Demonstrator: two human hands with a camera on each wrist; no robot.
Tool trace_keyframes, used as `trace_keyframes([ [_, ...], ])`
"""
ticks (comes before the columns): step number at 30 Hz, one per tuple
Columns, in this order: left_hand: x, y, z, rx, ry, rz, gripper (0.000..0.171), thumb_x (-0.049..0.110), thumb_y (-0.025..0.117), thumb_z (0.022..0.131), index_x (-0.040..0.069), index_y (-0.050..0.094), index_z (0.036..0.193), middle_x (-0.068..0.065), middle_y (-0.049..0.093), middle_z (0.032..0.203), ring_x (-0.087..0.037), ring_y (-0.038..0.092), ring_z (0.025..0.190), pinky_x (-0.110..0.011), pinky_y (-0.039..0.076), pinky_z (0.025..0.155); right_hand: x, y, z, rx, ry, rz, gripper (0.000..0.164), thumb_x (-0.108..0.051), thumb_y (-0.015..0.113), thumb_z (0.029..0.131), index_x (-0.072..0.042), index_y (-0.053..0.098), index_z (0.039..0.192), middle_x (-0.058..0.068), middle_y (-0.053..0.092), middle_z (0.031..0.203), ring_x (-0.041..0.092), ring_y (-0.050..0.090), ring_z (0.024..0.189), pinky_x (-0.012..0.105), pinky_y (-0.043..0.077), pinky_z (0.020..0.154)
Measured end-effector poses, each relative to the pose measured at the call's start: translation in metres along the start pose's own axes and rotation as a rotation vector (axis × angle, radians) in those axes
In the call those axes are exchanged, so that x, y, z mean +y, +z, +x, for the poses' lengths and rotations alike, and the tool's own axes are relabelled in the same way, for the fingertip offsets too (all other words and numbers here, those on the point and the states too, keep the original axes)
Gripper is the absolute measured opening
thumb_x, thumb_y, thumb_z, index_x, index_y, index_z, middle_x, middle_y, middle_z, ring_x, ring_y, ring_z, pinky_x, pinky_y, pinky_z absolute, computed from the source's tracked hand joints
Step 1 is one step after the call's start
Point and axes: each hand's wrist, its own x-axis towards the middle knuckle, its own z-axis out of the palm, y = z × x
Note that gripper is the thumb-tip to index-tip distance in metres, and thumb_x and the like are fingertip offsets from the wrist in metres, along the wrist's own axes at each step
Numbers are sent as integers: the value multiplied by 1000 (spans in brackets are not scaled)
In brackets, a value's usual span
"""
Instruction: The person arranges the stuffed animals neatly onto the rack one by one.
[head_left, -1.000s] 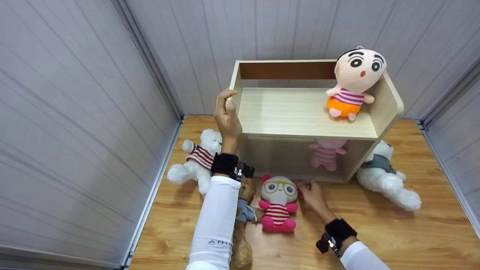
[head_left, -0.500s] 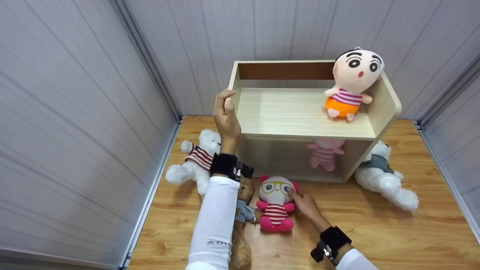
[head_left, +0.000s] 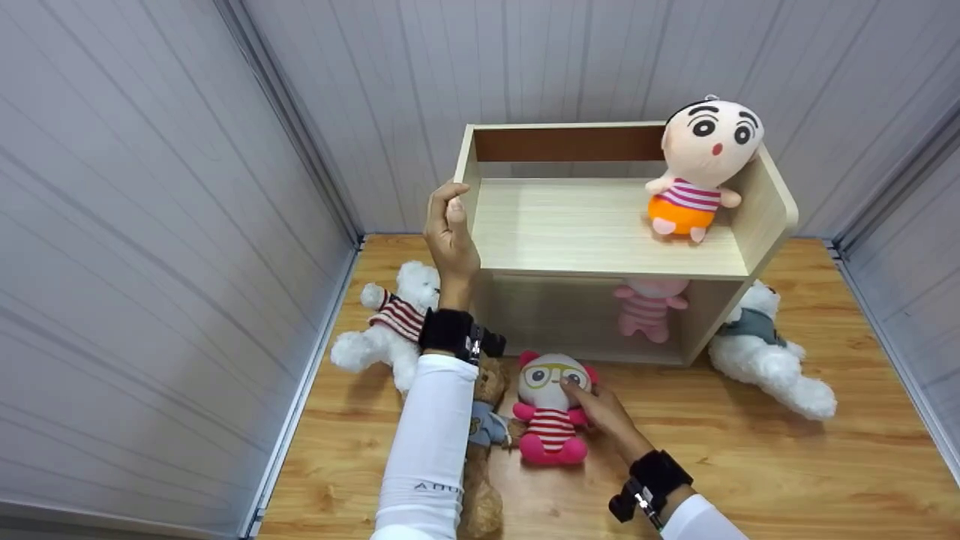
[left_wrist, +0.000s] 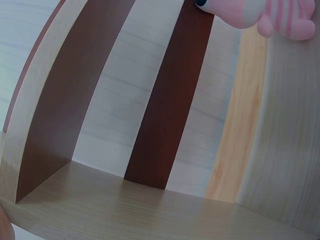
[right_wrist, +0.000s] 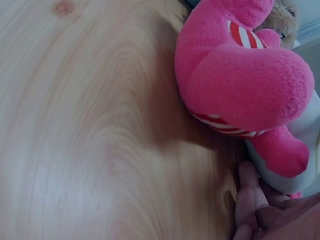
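Note:
In the head view, a plush doll (head_left: 553,431) with pink ears, yellow glasses and a red-striped shirt lies face up on the floor. My right hand (head_left: 609,414) grips its head from the right, thumb on the face. In the right wrist view, fingers (right_wrist: 246,197) of that hand reach under the doll's grey head, beside its pink legs. My left hand (head_left: 454,244) holds the left side panel of a pale wooden shelf (head_left: 570,225), fingers curled at its front edge. Only a bit of that hand shows in the left wrist view, at the corner.
A cartoon-boy doll (head_left: 691,196) sits on the shelf top. In the lower compartment is a pink striped doll (head_left: 645,316). White bears lie left (head_left: 397,319) and right (head_left: 772,364) of the shelf. A brown teddy (head_left: 484,502) lies partly behind my left arm.
My right hand has moved left from beside the plush doll's head onto it, thumb now on its face. The left hand keeps its hold on the panel. The view has shifted slightly.

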Motion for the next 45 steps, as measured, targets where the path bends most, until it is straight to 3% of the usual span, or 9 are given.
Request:
trace_keyframes([
  [7,0,0,0,-1,4,-9,31,4,42,93,-12,64,108,-28,66,112,-40,60,118,-34,43,109,2,1,1,1,44,52,72,-61,66,90,1,65,127,11,73,107,16,63,85,28,49,71],
  [14,-37,3,-3,5,9,6,34,19,43,98,-2,67,111,-20,68,115,-29,61,120,-36,43,109,3,0,4,2,29,91,68,-55,68,91,0,64,130,11,73,106,17,65,88,28,51,73],
  [17,-21,3,-1,4,8,-2,33,11,42,97,-8,65,110,-27,66,114,-34,61,117,-34,43,108,3,-1,5,3,29,107,61,-51,70,91,0,66,124,7,73,96,15,65,81,27,52,69],
  [22,-2,2,1,-13,25,-6,40,21,44,103,-13,63,109,-30,65,112,-41,60,117,-32,43,108,4,-1,5,-1,34,136,47,-44,71,93,-1,68,109,1,69,82,11,63,70,26,53,63],
  [29,-1,0,1,-9,15,-14,32,6,43,93,-13,63,108,-30,65,112,-32,61,113,-33,44,106,5,-3,3,8,12,105,44,-42,69,95,0,67,108,3,69,85,15,61,82,27,47,74],
  [36,-2,0,0,-15,15,-19,34,14,45,100,-12,64,110,-31,65,114,-29,61,115,-33,44,107,6,-3,1,22,3,118,50,-39,68,96,5,64,121,7,71,94,19,62,94,28,46,84],
  [41,-1,0,0,-5,0,-16,31,6,43,94,-11,64,109,-27,66,113,-29,61,115,-32,43,106,7,-3,2,30,-14,138,42,-33,70,96,4,66,116,5,70,87,17,62,87,27,46,80],
  [45,-2,0,0,-5,4,-20,31,6,43,94,-12,64,109,-28,65,113,-28,60,113,-32,43,105,8,-4,2,29,-5,163,31,-30,70,95,1,68,102,1,66,75,15,59,75,27,47,72],
])
